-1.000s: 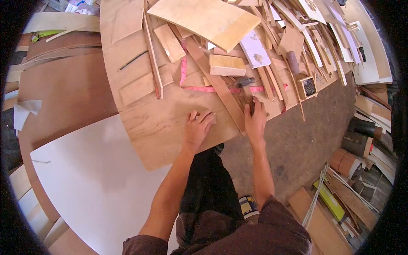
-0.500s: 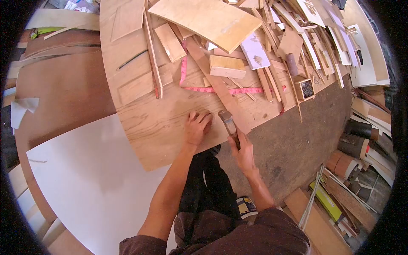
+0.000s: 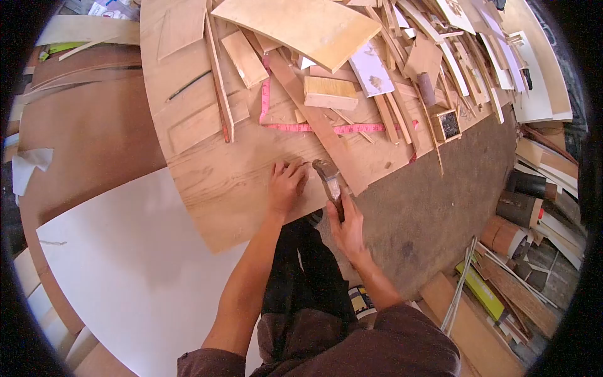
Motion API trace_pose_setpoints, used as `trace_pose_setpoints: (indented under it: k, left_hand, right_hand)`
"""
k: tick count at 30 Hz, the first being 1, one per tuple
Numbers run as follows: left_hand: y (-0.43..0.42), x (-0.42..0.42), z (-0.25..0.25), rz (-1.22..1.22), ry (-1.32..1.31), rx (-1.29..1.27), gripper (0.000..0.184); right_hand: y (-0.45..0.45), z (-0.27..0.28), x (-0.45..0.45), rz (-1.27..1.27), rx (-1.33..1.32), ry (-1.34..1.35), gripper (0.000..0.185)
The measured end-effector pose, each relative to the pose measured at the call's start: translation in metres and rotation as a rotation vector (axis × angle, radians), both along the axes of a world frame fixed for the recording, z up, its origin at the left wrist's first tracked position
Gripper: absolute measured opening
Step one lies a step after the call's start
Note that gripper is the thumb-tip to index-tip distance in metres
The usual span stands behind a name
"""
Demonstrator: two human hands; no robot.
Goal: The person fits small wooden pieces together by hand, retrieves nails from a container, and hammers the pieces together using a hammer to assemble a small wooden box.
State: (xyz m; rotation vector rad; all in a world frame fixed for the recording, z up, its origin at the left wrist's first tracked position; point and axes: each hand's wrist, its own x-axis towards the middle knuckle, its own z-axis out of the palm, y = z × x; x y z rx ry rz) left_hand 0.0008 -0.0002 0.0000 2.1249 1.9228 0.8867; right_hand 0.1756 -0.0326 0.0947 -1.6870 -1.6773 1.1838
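Note:
My right hand (image 3: 347,227) is wrapped around the handle of a hammer (image 3: 331,181), whose metal head lies just right of my left fingers. Close to the front edge of the plywood tabletop (image 3: 232,188) is my left hand (image 3: 287,188), fingers curled and pressed together. Something thin and dark shows by its fingertips, too small to make out. A flat wooden strip (image 3: 320,135) runs diagonally just beyond the hammer. Behind it, a pink measuring tape (image 3: 298,127) lies bent across the wood.
Offcuts and a large plywood piece (image 3: 301,28) pile up at the back. A pencil (image 3: 188,87) lies at left beside a long upright strip (image 3: 220,81). A small box of dark bits (image 3: 448,125) stands near the right edge. A white sheet (image 3: 144,251) lies at lower left.
The hammer and my right hand have moved slightly left, bringing the head closer to my left fingers. My left hand stays in nearly the same spot; the whole view has shifted a little.

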Motion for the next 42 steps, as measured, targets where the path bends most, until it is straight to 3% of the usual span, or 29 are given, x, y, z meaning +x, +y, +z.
trace_pose_setpoints:
  k: [14, 26, 29, 38, 42]
  left_hand:
    - [0.004, -0.005, 0.000, -0.049, 0.084, 0.007, 0.024]
    - [0.001, -0.003, -0.006, -0.017, 0.078, 0.018, 0.025]
    - [0.004, -0.002, 0.003, -0.011, 0.071, -0.010, 0.024]
    - [0.004, -0.001, 0.002, -0.006, 0.033, -0.001, 0.025]
    - [0.005, -0.002, 0.005, -0.001, 0.093, -0.028, 0.024]
  right_hand:
    - [0.004, -0.006, -0.001, 0.056, -0.010, -0.008, 0.045]
    - [-0.004, -0.004, -0.003, 0.005, 0.085, -0.011, 0.043]
    - [-0.003, -0.010, -0.004, 0.009, 0.209, -0.024, 0.043]
    - [-0.003, -0.015, -0.002, -0.012, 0.184, -0.016, 0.043]
    - [-0.001, -0.007, -0.005, 0.029, 0.047, -0.001, 0.045]
